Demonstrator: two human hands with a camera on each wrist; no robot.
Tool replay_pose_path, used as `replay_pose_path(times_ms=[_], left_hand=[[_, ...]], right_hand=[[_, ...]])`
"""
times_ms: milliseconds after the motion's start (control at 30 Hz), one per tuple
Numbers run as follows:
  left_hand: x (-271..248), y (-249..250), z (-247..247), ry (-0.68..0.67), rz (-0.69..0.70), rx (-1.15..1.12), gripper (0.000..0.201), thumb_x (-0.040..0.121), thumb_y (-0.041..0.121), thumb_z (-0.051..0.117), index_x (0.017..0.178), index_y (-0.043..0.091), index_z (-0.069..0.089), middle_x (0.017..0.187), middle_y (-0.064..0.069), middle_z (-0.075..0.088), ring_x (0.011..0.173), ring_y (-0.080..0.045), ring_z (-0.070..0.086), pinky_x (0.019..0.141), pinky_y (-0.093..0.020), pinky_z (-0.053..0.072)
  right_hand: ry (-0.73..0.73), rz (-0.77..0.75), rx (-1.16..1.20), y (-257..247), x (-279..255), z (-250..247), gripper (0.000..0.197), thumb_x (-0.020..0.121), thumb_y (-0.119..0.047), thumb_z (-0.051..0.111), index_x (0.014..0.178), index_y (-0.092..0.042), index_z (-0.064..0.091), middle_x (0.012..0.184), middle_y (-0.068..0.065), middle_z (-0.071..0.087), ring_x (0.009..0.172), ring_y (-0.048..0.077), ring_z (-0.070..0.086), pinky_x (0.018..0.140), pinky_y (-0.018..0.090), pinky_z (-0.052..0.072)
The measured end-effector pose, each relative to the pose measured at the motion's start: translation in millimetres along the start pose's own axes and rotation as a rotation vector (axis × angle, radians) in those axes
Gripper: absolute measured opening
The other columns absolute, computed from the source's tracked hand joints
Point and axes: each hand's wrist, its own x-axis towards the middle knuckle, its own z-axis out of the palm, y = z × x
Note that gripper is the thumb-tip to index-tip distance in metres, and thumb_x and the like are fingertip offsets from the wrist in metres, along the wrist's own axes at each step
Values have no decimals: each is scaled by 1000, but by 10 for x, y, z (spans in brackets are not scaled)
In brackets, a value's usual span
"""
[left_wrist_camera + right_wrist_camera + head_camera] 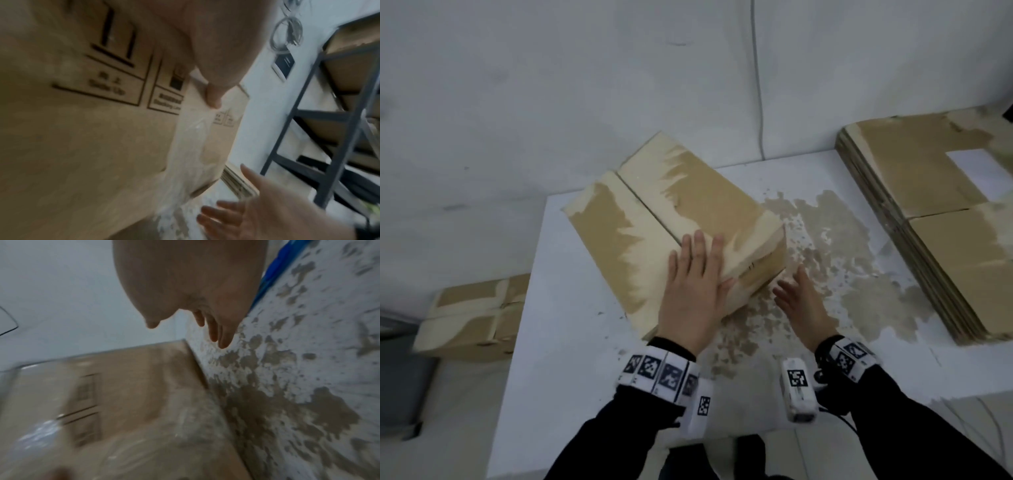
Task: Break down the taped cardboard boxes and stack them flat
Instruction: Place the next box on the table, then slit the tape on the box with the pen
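Note:
A taped cardboard box [671,219] stands on the white table [571,329], turned at an angle, its top flaps closed along a centre seam with torn pale patches. My left hand [693,284] lies flat on the near end of its top, fingers straight, thumb hooked over the near corner [213,97]. My right hand [799,301] hovers open just right of the box's near right corner, fingers spread, touching nothing I can see. In the left wrist view the box side [92,129] shows printed handling marks. The right wrist view shows the box [123,402] below the open fingers [223,339].
A stack of flattened boxes [935,219] lies on the table's right side. Another taped box [472,315] sits lower, off the table's left edge. The tabletop right of the box carries brown worn patches [825,260]. A dark metal shelf rack [329,113] stands beyond the table.

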Motion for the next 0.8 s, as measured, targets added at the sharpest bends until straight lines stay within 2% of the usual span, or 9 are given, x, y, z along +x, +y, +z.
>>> replay_pose_path(times_ms=[100, 233, 333, 400, 433, 533, 600, 700, 800], left_hand=[[24, 30, -178, 130, -14, -353, 66, 98, 40, 39, 152, 14, 11, 160, -9, 11, 148, -22, 5, 120, -44, 11], [47, 93, -239, 257, -64, -708, 67, 96, 36, 47, 150, 12, 17, 158, -9, 20, 147, -21, 17, 114, -53, 26], [-58, 55, -429, 439, -267, -962, 72, 91, 52, 43, 148, 13, 23, 150, -8, 35, 139, -23, 35, 107, -55, 35], [-160, 22, -642, 624, -368, -831, 71, 90, 54, 42, 147, 14, 25, 149, -3, 36, 138, -15, 35, 111, -45, 34], [-183, 37, -768, 685, -332, -728, 70, 91, 53, 44, 145, 12, 29, 147, 0, 38, 137, -12, 36, 110, -40, 34], [-64, 162, -1084, 561, -249, -482, 68, 88, 60, 47, 143, 23, 35, 143, -3, 41, 134, -18, 38, 106, -45, 38], [30, 77, -1131, 364, -444, -423, 66, 86, 64, 50, 143, 36, 33, 148, 1, 38, 137, -17, 35, 110, -47, 34], [-142, -365, -1125, 286, -685, -622, 55, 92, 29, 57, 144, 28, 38, 140, 2, 50, 127, -18, 48, 105, -37, 40], [-428, -692, -1107, 361, -720, -723, 46, 97, 15, 50, 142, 20, 42, 136, 2, 53, 120, -15, 53, 96, -25, 45]], right_hand=[[-217, -159, -21, -148, -183, 85, 95, 67, -75, 60, 143, -22, 38, 140, 1, 49, 126, 19, 50, 107, 41, 40], [-69, -723, -140, -488, -410, 292, 41, 93, -22, 56, 130, -7, 49, 117, -2, 62, 106, 8, 61, 86, 21, 49], [-50, -912, -290, -613, -473, 398, 39, 89, -23, 63, 127, -17, 52, 103, -12, 61, 93, 5, 59, 76, 18, 49], [-33, -1010, -488, -596, -492, 463, 47, 85, -36, 62, 130, -27, 50, 98, -17, 57, 89, 12, 56, 74, 24, 47], [-42, -1058, -565, -566, -508, 512, 51, 84, -38, 61, 132, -27, 49, 101, -18, 56, 91, 14, 53, 76, 27, 46], [-161, -1182, -716, -416, -633, 733, 54, 84, -38, 60, 135, -22, 49, 124, -9, 55, 107, 15, 46, 88, 27, 38], [-346, -1235, -856, -312, -765, 886, 54, 86, -39, 57, 137, -22, 47, 132, -6, 52, 113, 11, 41, 94, 26, 35], [-576, -1121, -949, -188, -797, 820, 49, 93, -40, 50, 138, -22, 46, 137, -5, 49, 124, 8, 40, 105, 22, 30], [-210, -814, -903, -22, -403, 223, 41, 93, -32, 56, 130, -16, 50, 129, -1, 50, 120, 15, 45, 103, 28, 35]])
